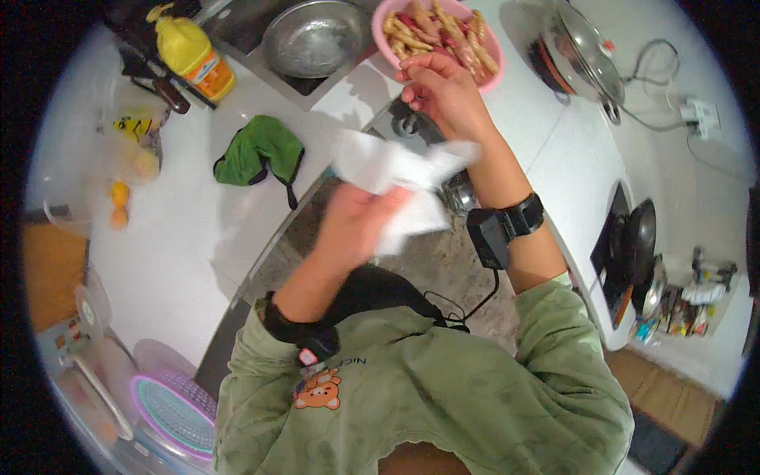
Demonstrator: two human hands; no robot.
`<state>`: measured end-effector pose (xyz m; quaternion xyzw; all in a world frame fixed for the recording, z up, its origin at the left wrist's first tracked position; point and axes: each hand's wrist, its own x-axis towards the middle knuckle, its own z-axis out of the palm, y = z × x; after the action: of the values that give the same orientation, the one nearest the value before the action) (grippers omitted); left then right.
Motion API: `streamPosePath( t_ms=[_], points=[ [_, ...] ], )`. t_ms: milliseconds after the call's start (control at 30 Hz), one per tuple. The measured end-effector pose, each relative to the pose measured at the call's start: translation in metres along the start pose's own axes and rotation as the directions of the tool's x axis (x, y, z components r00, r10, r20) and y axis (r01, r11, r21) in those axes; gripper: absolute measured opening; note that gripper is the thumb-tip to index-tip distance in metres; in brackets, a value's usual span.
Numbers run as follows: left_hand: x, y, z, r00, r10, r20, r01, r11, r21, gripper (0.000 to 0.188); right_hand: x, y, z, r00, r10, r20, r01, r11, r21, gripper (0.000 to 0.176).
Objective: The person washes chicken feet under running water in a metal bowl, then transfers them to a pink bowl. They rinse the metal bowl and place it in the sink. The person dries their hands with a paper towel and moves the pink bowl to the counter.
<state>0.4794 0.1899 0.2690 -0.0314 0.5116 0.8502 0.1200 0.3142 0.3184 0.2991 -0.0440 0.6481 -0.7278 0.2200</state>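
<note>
My left hand (356, 222) is closed on a white tissue or paper cloth (386, 157), which is blurred and spreads out between my two forearms. My right hand (445, 92) is raised higher, its fingers loosely curled with gaps between them and no object visible in them. Just behind those fingers stands a pink plastic basin (497, 74) filled with what look like raw chicken feet (439, 29). A green cloth (261, 151) with dark edging lies on the white counter (172, 249), left of my left hand.
A round metal bowl (317, 38) sits over the sink. Beside it stands a yellow pump bottle (196, 56), near a brown-handled knife (171, 95). Two orange round items (120, 205) lie left. A glass-lidded pan (585, 56) and dark pans (641, 249) stand right. A purple colander (175, 404) is lower left.
</note>
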Motion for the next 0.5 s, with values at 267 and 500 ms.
streamPosePath(
  t_ms=[267, 500],
  points=[
    [-0.011, -0.002, 0.099, 0.775, 0.424, 0.469, -0.608, 0.701, 0.372, 0.036, -0.050, -0.005, -0.037, 0.961, 0.008, -0.278, 0.037, 0.987, 0.155, 0.007],
    [-0.005, 0.016, 0.076, 0.895, 0.191, 0.403, -0.380, 0.800, 0.464, 0.017, -0.067, -0.031, -0.065, 0.932, -0.071, -0.356, 0.173, 0.949, 0.265, 0.012]
  ],
)
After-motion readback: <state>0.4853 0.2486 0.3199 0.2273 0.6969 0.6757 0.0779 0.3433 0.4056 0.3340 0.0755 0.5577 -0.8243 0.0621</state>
